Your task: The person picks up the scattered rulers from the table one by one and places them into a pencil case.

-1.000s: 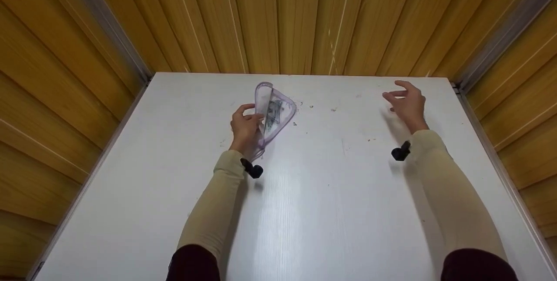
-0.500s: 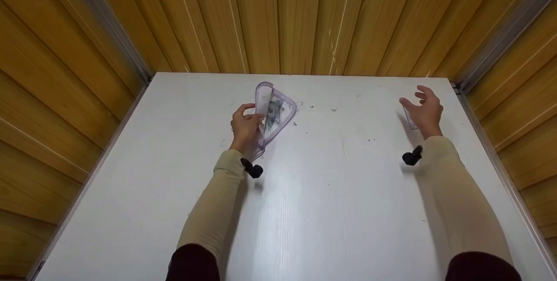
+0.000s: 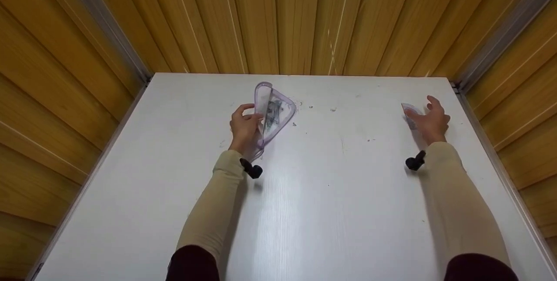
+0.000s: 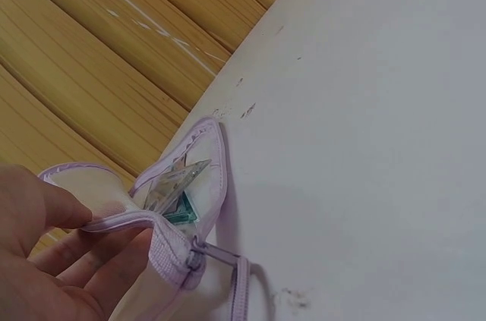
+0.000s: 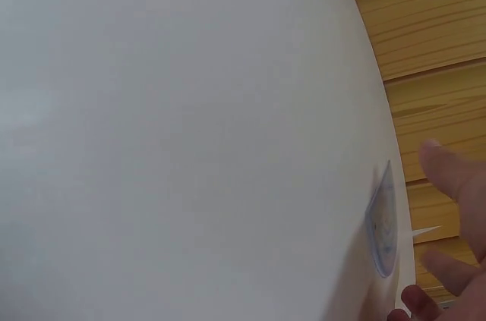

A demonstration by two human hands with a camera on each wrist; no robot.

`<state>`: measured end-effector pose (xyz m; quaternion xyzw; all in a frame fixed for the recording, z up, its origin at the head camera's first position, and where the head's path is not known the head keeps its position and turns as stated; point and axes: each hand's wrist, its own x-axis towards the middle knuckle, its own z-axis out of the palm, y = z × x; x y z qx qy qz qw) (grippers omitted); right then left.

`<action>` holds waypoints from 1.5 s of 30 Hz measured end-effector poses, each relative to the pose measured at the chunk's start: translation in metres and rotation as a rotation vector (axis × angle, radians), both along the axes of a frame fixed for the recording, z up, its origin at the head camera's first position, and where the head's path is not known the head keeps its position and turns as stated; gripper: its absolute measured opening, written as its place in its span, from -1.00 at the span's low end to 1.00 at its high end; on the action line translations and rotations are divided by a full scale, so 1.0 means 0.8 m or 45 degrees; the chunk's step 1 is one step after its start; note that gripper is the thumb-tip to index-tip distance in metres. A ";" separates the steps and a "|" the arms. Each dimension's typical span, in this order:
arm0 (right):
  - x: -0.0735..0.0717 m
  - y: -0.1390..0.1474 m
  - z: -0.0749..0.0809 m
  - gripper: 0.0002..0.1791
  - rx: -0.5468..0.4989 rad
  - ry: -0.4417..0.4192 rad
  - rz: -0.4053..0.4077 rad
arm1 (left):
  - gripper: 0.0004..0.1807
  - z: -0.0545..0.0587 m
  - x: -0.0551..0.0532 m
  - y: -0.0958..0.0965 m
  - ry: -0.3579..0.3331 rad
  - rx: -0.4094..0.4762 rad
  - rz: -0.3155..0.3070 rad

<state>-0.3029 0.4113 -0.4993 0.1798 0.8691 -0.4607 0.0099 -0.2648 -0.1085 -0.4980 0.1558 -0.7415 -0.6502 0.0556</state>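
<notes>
My left hand [image 3: 246, 126] pinches the edge of a see-through zip pouch [image 3: 286, 121] with lavender trim, its thumb on one side and fingers on the other. In the left wrist view the pouch's mouth gapes, and clear plastic pieces with pointed corners [image 4: 176, 187] show inside, one of them green. A zip pull [image 4: 216, 253] hangs at its near corner. On the right, a clear protractor-like piece with a curved edge [image 3: 411, 109] lies on the table, partly hidden by my right hand [image 3: 433, 122]. That hand hovers over it, fingers spread and loosely bent, gripping nothing.
The white table [image 3: 304, 211] bears small marks and crumbs [image 3: 333, 109] near its far edge. Yellow wood-look panels [image 3: 296, 20] stand behind and at both sides. A small black camera sits on each wrist [image 3: 415, 160].
My right hand has moved right and slightly nearer, uncovering the clear curved piece on the table. The left hand and the pouch have stayed in place.
</notes>
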 end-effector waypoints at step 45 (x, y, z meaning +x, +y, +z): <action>-0.002 0.015 0.011 -0.35 0.124 -0.027 0.056 | -0.57 -0.005 -0.005 -0.001 0.044 -0.073 -0.006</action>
